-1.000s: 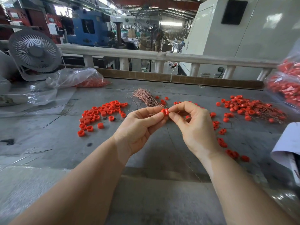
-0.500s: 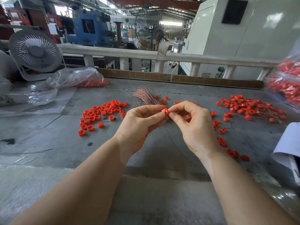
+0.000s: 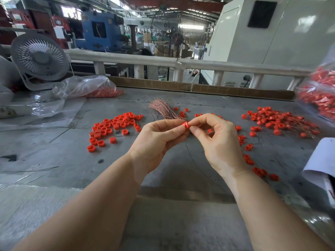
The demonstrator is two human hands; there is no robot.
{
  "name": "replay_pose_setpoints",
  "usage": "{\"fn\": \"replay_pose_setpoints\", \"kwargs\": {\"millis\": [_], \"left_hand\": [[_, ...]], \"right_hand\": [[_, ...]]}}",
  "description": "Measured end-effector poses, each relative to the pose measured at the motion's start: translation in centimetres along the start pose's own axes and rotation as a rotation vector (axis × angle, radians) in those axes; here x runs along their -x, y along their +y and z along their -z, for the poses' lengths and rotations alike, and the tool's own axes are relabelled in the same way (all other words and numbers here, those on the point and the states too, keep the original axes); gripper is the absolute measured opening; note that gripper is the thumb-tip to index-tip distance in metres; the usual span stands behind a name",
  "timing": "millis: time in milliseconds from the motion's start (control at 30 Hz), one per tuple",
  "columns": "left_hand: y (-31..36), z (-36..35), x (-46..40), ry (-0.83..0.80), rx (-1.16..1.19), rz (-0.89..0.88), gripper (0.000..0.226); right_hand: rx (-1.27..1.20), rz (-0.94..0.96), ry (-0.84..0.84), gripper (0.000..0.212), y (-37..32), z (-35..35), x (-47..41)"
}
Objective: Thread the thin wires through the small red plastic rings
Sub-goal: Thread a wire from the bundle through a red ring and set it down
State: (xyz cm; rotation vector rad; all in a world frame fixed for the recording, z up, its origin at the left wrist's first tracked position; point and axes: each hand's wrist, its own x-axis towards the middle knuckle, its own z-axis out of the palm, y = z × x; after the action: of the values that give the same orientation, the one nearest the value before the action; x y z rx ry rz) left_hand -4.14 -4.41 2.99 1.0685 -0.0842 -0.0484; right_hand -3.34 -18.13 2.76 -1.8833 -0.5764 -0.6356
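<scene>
Red plastic ring (image 3: 186, 125), small, at frame centre: pinched between left hand (image 3: 155, 140) and right hand (image 3: 217, 142), steadied, apparently for threading. Coppery thin-wire bundle (image 3: 163, 109) at 12 o'clock; loose red rings (image 3: 112, 127) at 9; wired rings (image 3: 279, 122) at 3.

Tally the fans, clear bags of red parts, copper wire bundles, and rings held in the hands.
Fans: 2, white desk fan and pedestal fan
Clear bags of red parts: 2, left bag and right bag
Copper wire bundle: 1
Held red ring: 1, between left hand and right hand
Total: 6
</scene>
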Motion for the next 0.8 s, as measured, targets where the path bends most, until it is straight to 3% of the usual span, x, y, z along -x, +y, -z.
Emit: {"fn": "replay_pose_setpoints", "kwargs": {"millis": [800], "left_hand": [[-0.29,0.12,-0.08,0.01,-0.153,-0.115,0.013]], "right_hand": [[0.011,-0.023,-0.002,0.015,0.09,0.03,0.03]]}}
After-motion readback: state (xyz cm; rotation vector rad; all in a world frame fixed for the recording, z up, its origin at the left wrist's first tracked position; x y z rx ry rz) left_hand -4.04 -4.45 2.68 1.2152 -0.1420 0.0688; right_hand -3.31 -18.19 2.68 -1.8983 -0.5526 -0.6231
